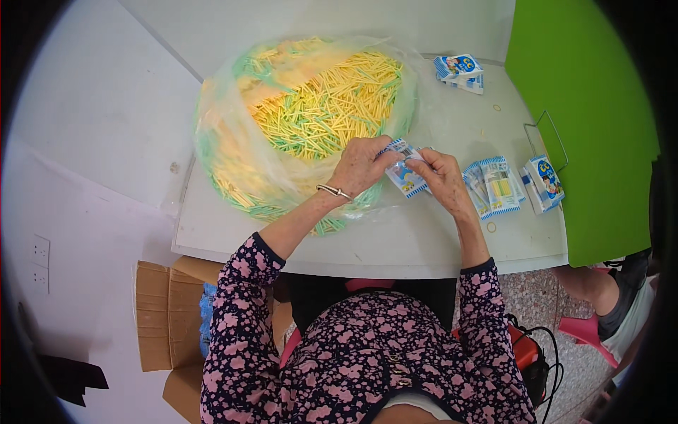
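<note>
Between my two hands is a small blue-and-white packet point(407, 181), held by its upper part over the table. My left hand point(361, 164) pinches its left side with thumb and fingers. My right hand point(443, 178) grips its right side, the thumb close to my left one. Beyond my left hand lies a big clear plastic bag point(236, 152), its mouth spread wide. Heaped inside are many thin yellow and green sticks point(332, 99). Just right of my right hand, a row of similar packets point(500, 185) lies overlapping, with yellow sticks showing through a clear window.
A blue-and-white box point(548, 182) stands by a wire holder point(547, 138) against the green panel point(593, 127). More packets point(459, 69) lie at the back right. Rubber bands point(491, 227) lie on the white table point(424, 247). Below left is an open cardboard box point(157, 314). Another person's leg point(590, 288) shows at right.
</note>
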The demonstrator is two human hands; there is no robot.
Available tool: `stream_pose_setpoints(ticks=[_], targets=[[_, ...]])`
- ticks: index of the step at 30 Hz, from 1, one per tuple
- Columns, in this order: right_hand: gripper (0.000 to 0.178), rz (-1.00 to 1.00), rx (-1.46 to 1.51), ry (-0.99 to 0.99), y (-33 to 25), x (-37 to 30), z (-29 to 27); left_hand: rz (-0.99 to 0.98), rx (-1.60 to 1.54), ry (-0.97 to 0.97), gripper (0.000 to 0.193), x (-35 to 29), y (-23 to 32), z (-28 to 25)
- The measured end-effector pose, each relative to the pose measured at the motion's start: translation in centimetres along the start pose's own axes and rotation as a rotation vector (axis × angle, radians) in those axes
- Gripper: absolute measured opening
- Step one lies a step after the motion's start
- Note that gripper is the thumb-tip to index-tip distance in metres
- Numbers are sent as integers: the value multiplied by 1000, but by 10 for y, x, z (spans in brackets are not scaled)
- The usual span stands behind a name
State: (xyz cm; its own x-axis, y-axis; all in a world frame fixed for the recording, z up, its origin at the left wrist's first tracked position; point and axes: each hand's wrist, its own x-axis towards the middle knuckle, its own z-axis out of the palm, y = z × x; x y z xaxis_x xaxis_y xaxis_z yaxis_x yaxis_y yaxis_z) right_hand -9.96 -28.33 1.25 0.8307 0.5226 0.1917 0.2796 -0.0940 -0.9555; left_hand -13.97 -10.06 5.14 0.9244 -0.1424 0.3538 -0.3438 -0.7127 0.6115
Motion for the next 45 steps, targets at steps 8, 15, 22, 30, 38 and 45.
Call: stream_pose_setpoints(ticks=[8,15,22,30,38,45], targets=[[21,-145,-76,31,5,5,7,31,27,-17,19,4,-2,-8],[23,-82,62,57,2,3,4,-41,-157,-136,20,14,-14,-14],[25,-30,144,309,6,2,-19,297,751,-259,47,48,-57,-72],[26,-18,225,385,11,4,-17,454,1176,-671,67,53,-53,-50],[26,19,195,378,11,2,-19,763,1115,-635,57,50,-56,-54],[24,41,168,390,12,1,-18,950,1140,-716,48,54,-56,-59]])
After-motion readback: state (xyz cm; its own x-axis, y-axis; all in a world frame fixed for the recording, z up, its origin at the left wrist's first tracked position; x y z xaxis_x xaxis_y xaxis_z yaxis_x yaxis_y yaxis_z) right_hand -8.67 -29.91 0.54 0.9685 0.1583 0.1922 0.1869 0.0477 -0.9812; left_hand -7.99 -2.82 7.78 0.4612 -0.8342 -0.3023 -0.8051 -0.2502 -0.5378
